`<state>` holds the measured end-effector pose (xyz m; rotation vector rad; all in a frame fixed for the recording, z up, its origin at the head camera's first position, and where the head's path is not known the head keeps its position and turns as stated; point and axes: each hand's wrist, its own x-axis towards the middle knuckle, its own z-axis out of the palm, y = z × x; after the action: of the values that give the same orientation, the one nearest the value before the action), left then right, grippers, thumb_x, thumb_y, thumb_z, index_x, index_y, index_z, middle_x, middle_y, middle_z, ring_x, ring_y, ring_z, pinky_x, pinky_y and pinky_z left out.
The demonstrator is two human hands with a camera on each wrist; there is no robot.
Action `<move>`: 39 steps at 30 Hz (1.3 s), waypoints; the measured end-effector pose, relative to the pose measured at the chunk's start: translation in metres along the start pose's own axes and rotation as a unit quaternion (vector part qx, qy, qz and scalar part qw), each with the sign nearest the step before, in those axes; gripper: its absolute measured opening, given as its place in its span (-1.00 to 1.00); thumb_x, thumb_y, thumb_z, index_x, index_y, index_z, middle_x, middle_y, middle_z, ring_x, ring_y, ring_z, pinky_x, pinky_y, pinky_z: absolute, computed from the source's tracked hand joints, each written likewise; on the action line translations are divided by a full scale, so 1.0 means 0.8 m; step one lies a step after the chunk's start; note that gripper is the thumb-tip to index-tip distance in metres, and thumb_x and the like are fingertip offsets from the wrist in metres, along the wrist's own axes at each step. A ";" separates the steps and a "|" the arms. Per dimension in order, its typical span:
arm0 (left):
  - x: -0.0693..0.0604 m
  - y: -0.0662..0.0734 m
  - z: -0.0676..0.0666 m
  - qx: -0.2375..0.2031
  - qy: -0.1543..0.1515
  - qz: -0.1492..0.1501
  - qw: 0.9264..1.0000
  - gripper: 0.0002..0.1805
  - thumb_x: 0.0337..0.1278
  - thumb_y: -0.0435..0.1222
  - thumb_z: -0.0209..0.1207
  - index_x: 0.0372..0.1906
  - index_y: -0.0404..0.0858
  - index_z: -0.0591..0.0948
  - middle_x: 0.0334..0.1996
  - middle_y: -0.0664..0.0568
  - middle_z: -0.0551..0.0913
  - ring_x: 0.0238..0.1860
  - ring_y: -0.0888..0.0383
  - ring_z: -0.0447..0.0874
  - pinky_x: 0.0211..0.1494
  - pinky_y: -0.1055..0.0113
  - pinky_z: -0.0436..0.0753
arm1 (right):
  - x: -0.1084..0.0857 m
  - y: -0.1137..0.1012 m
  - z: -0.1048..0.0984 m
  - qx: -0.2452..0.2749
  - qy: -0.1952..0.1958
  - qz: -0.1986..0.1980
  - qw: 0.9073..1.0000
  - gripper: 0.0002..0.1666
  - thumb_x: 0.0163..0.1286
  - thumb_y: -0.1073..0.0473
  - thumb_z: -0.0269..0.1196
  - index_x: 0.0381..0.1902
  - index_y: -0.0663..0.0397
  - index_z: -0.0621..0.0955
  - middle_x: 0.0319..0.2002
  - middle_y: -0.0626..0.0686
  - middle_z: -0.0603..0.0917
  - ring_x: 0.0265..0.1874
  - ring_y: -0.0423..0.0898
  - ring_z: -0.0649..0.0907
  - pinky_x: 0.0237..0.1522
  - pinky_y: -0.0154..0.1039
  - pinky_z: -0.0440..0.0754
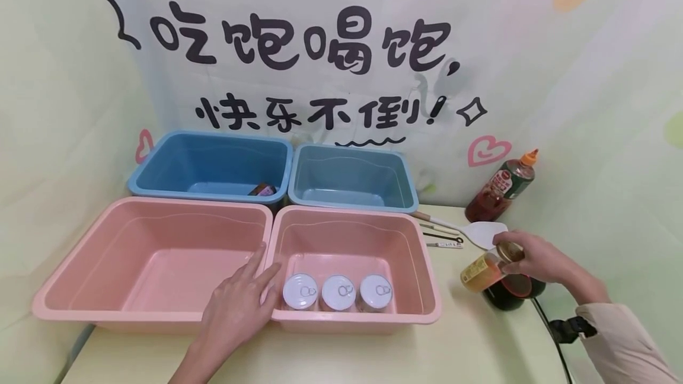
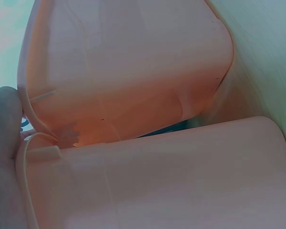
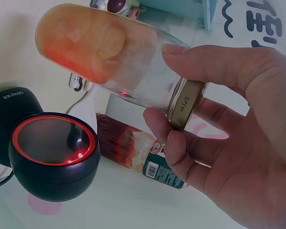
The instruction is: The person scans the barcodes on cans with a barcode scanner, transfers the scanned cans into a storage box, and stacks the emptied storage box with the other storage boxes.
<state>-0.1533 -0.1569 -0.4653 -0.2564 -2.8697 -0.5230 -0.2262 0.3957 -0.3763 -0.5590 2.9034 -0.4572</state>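
Observation:
My right hand [image 1: 539, 259] grips a glass jar [image 1: 480, 272] by its gold lid, tilted above the right side of the table. In the right wrist view, thumb and fingers pinch the lid, and orange-yellow contents lie toward the jar's base. My left hand [image 1: 237, 307] rests over the adjoining rims of the left pink bin [image 1: 155, 316] and the right pink bin [image 1: 421, 313], fingers extended. Three cans [image 1: 338, 293] with pull-ring tops stand in the right pink bin. Only the left hand's edge [image 2: 5, 157] shows in the left wrist view.
Behind stand a dark blue bin [image 1: 213, 195] holding a small dark item [image 1: 263, 189] and a lighter blue bin [image 1: 352, 206]. A red sauce bottle [image 1: 493, 191], a white spatula [image 1: 484, 233] and a black round device [image 3: 55, 157] with a red ring are at the right.

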 end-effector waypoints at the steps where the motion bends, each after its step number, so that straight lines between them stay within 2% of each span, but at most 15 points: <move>1: 0.000 0.000 0.000 0.000 0.000 0.000 1.000 -0.55 0.34 0.02 0.10 0.22 -0.01 0.65 0.50 -0.12 0.32 0.29 -0.21 0.56 0.11 -0.19 0.61 | 0.000 0.001 0.001 0.002 0.001 0.001 1.000 -0.44 0.03 0.27 0.53 0.02 0.16 0.60 -0.15 0.07 0.62 -0.26 -0.11 0.54 -0.33 -0.21 0.57; 7: 0.000 -0.002 0.001 0.003 0.004 0.003 1.000 -0.55 0.33 0.01 0.10 0.22 -0.01 0.65 0.50 -0.11 0.32 0.28 -0.20 0.57 0.10 -0.18 0.62 | 0.002 0.006 0.013 0.009 0.017 -0.021 1.000 -0.43 0.02 0.25 0.54 0.02 0.16 0.60 -0.13 0.07 0.64 -0.25 -0.26 0.53 -0.32 -0.28 0.59; 11: 0.000 -0.002 0.001 0.003 0.003 0.004 1.000 -0.55 0.33 0.02 0.10 0.22 -0.01 0.65 0.50 -0.12 0.32 0.28 -0.21 0.57 0.12 -0.17 0.61 | 0.001 0.008 0.019 0.001 0.024 -0.028 0.999 -0.43 -0.01 0.25 0.55 0.00 0.15 0.62 -0.14 0.06 0.65 -0.26 -0.28 0.52 -0.30 -0.26 0.57; 23: -0.001 -0.003 0.004 0.006 0.014 0.008 1.000 -0.56 0.33 0.01 0.09 0.19 -0.01 0.67 0.49 -0.13 0.35 0.25 -0.20 0.59 0.05 -0.15 0.64 | -0.002 0.011 0.035 0.002 0.020 0.003 1.000 -0.40 0.02 0.28 0.52 0.07 0.18 0.61 -0.11 0.12 0.66 -0.24 -0.15 0.55 -0.28 -0.22 0.53; 27: -0.001 -0.003 0.004 0.005 0.012 0.007 1.000 -0.56 0.34 0.02 0.08 0.19 -0.01 0.67 0.49 -0.12 0.34 0.25 -0.20 0.59 0.05 -0.16 0.64 | -0.003 0.012 0.037 0.005 0.025 0.002 1.000 -0.40 0.02 0.30 0.51 0.08 0.23 0.61 -0.06 0.19 0.67 -0.22 -0.20 0.55 -0.26 -0.25 0.56; 31: -0.001 -0.003 0.004 0.006 0.012 0.007 1.000 -0.56 0.35 0.02 0.06 0.20 -0.01 0.67 0.49 -0.12 0.34 0.25 -0.20 0.59 0.05 -0.16 0.64 | -0.006 0.015 0.039 0.030 0.026 0.003 0.999 -0.40 0.05 0.33 0.49 0.09 0.28 0.59 -0.03 0.26 0.65 -0.26 -0.26 0.57 -0.29 -0.31 0.59; 36: 0.000 -0.003 0.003 0.005 0.014 0.009 1.000 -0.56 0.35 0.02 0.06 0.20 -0.01 0.67 0.49 -0.12 0.34 0.24 -0.20 0.59 0.05 -0.15 0.64 | -0.010 0.021 0.038 0.087 0.015 0.010 0.996 -0.41 0.10 0.38 0.45 0.10 0.31 0.53 -0.03 0.36 0.61 -0.38 -0.16 0.65 -0.38 -0.32 0.61; 39: 0.000 -0.002 0.002 0.003 0.011 0.006 1.000 -0.56 0.36 0.03 0.06 0.21 -0.01 0.66 0.49 -0.12 0.34 0.24 -0.21 0.59 0.05 -0.16 0.64 | -0.014 0.022 0.038 0.098 0.019 0.013 0.995 -0.44 0.11 0.40 0.43 0.09 0.29 0.52 -0.05 0.35 0.61 -0.41 -0.21 0.63 -0.41 -0.32 0.60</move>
<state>-0.1541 -0.1581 -0.4674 -0.2661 -2.8452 -0.5116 -0.2159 0.4072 -0.4097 -0.4863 2.8527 -0.7455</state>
